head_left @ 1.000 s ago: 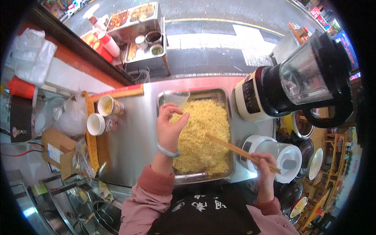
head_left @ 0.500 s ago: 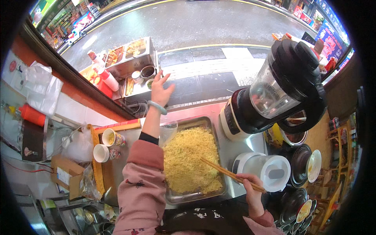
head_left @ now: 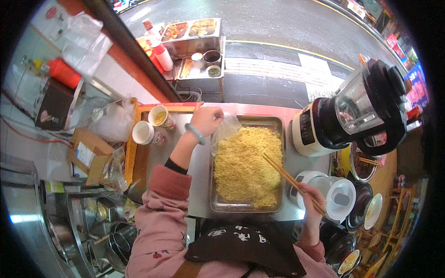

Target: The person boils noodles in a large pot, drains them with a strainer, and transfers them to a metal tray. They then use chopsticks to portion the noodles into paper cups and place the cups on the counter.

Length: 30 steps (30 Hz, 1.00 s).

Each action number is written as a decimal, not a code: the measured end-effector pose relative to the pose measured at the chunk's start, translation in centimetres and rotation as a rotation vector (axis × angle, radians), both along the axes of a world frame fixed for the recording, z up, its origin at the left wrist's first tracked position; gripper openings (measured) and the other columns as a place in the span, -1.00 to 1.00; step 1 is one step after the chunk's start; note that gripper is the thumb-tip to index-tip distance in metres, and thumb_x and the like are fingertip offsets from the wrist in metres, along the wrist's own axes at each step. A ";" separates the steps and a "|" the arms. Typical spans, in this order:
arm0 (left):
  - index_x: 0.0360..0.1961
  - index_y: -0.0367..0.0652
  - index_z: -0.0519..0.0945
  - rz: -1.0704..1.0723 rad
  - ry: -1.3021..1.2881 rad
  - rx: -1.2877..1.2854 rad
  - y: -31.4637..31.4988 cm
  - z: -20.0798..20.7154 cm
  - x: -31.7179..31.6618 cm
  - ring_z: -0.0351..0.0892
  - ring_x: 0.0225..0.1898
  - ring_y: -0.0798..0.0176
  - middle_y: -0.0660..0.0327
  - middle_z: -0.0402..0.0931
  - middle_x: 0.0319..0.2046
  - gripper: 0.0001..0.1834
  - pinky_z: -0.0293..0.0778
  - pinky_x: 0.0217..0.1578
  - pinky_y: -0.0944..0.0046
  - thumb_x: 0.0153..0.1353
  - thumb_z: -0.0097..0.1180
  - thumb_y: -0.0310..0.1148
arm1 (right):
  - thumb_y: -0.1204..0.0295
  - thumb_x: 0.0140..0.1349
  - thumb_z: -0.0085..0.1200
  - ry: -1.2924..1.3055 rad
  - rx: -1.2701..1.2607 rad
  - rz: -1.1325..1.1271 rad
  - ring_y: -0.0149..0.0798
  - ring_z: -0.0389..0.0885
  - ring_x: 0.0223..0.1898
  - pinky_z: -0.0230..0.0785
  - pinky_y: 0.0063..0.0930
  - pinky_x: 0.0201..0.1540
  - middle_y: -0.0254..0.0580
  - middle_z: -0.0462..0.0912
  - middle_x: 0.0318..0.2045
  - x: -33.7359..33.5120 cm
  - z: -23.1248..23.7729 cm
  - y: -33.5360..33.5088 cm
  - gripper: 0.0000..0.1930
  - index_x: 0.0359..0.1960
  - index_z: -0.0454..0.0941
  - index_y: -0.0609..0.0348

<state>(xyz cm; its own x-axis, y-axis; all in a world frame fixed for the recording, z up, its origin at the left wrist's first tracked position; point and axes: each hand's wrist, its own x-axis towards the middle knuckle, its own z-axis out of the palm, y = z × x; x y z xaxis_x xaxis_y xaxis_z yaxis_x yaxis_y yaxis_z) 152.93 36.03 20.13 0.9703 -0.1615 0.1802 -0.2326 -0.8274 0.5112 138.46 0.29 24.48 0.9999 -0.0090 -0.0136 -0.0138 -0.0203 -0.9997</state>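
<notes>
A steel tray (head_left: 214, 204) full of yellow noodles (head_left: 250, 171) lies before me on the counter. My right hand (head_left: 311, 202) is closed around a pair of chopsticks (head_left: 279, 170), their tips over the right part of the noodles. My left hand (head_left: 207, 121), with a pale bangle at its wrist, is above the tray's far left corner. Its fingers are curled in, one finger sticking out. Right beside the fingertips a clear plastic bag (head_left: 224, 134) overlaps the tray's edge and the noodles. Whether the fingers grip the bag cannot be seen clearly.
Paper cups (head_left: 143, 133) stand left of the tray. A blender (head_left: 320, 125) stands at the right, with a white lidded appliance (head_left: 336, 199) nearer me. Dark pots and bowls line the right side. Beyond the counter, a stand holds food trays (head_left: 191, 28) and sauce containers (head_left: 212, 57).
My left hand has drawn back from over the sauce containers to the plastic bag, its spread fingers now curled. The chopsticks stay in my right hand. The whole view has shifted.
</notes>
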 end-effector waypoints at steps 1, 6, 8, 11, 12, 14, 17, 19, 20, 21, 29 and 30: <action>-0.54 -0.12 0.52 0.015 0.030 -0.091 0.8 0.7 -1.3 0.49 -0.43 0.17 0.20 0.52 -0.55 -0.93 0.19 -0.07 0.09 -0.09 0.03 -0.39 | 0.62 0.06 -0.08 0.011 0.007 0.005 -0.21 0.46 -0.14 0.25 -0.39 -0.01 0.02 0.52 -0.23 -0.1 0.1 0.1 -0.83 -0.28 0.45 0.35; -0.45 -0.29 0.48 0.075 0.054 -0.520 1.9 1.8 -7.4 0.49 -0.43 0.28 0.15 0.51 -0.52 -0.88 0.37 -0.32 0.35 -0.05 0.05 -0.48 | 0.61 0.06 -0.08 -0.036 -0.011 0.015 -0.23 0.47 -0.15 0.25 -0.42 -0.01 0.02 0.52 -0.23 -0.1 0.5 1.0 -0.83 -0.28 0.46 0.35; -0.40 -0.32 0.46 0.100 0.102 -0.582 1.6 1.1 -9.4 0.48 -0.40 0.37 0.17 0.50 -0.48 -0.86 0.37 -0.33 0.36 -0.02 0.05 -0.49 | 0.58 0.07 -0.09 -0.124 -0.038 0.085 -0.21 0.46 -0.13 0.21 -0.41 0.02 0.00 0.52 -0.23 0.0 0.6 1.8 -0.83 -0.30 0.46 0.35; -0.44 -0.30 0.44 0.312 0.154 -0.618 0.2 -0.8 -13.3 0.48 -0.35 0.35 0.19 0.49 -0.47 -0.91 0.38 -0.32 0.37 0.01 0.03 -0.49 | 0.59 0.07 -0.11 -0.125 -0.077 0.137 -0.21 0.45 -0.12 0.21 -0.41 0.02 0.01 0.51 -0.23 0.3 0.7 3.3 -0.84 -0.31 0.46 0.34; -0.45 -0.29 0.43 0.332 0.113 -0.716 -0.3 -1.4 -14.7 0.48 -0.34 0.34 0.18 0.49 -0.46 -0.91 0.37 -0.29 0.37 0.02 0.02 -0.49 | 0.60 0.07 -0.11 -0.126 -0.066 0.139 -0.20 0.45 -0.12 0.21 -0.39 0.02 0.03 0.51 -0.22 0.3 0.7 3.7 -0.86 -0.33 0.47 0.33; -0.44 -0.27 0.40 0.393 0.108 -1.072 -0.8 -2.5 -16.6 0.48 -0.32 0.32 0.15 0.50 -0.40 -0.92 0.36 -0.25 0.36 0.04 0.00 -0.49 | 0.60 0.07 -0.10 -0.114 -0.043 0.164 -0.19 0.45 -0.12 0.22 -0.39 0.02 0.02 0.51 -0.22 0.5 0.6 4.6 -0.86 -0.34 0.47 0.32; -0.41 -0.21 0.35 0.418 0.036 -1.418 0.7 -2.3 -17.5 0.48 -0.26 0.26 0.09 0.47 -0.28 -0.97 0.35 -0.20 0.33 0.10 -0.08 -0.50 | 0.57 0.06 -0.08 -0.085 -0.010 0.167 -0.19 0.46 -0.13 0.23 -0.38 0.01 0.01 0.51 -0.23 0.4 0.5 5.5 -0.87 -0.35 0.48 0.30; -0.40 -0.19 0.34 0.410 -0.042 -1.485 3.0 -0.8 -16.8 0.49 -0.22 0.23 0.08 0.47 -0.25 -0.98 0.38 -0.22 0.32 0.11 -0.12 -0.51 | 0.55 0.07 -0.07 -0.088 0.011 0.172 -0.19 0.46 -0.15 0.25 -0.39 -0.01 0.00 0.51 -0.24 0.4 0.5 5.8 -0.87 -0.34 0.48 0.29; -0.40 -0.19 0.34 0.410 -0.049 -1.559 4.2 0.3 -16.3 0.48 -0.21 0.21 0.07 0.46 -0.24 -0.98 0.39 -0.23 0.31 0.12 -0.13 -0.51 | 0.55 0.07 -0.07 -0.091 0.023 0.166 -0.19 0.47 -0.16 0.26 -0.39 -0.01 -0.01 0.51 -0.24 0.5 0.5 5.9 -0.87 -0.34 0.48 0.28; -0.39 -0.19 0.34 0.412 -0.054 -1.638 5.6 1.5 -15.8 0.48 -0.19 0.18 0.06 0.46 -0.23 -0.98 0.40 -0.24 0.30 0.13 -0.14 -0.50 | 0.54 0.07 -0.07 -0.086 0.037 0.165 -0.19 0.47 -0.16 0.26 -0.39 -0.02 -0.01 0.52 -0.24 0.5 0.6 5.9 -0.87 -0.35 0.48 0.28; -0.36 -0.13 0.35 0.307 -0.411 -1.691 15.5 5.7 -17.7 0.40 -0.06 0.13 0.03 0.43 -0.16 -0.95 0.37 -0.10 0.10 0.14 -0.16 -0.47 | 0.54 0.08 -0.07 -0.069 0.068 0.130 -0.22 0.47 -0.17 0.29 -0.43 -0.06 -0.02 0.51 -0.24 0.1 0.8 4.9 -0.89 -0.36 0.48 0.24; -0.36 -0.12 0.34 0.401 -0.430 -1.726 16.1 4.8 -18.0 0.42 -0.08 0.15 0.06 0.44 -0.18 -0.96 0.37 -0.14 0.18 0.13 -0.14 -0.46 | 0.54 0.08 -0.07 -0.059 0.063 0.117 -0.23 0.47 -0.17 0.29 -0.43 -0.06 -0.03 0.51 -0.24 0.1 0.7 4.8 -0.89 -0.35 0.47 0.24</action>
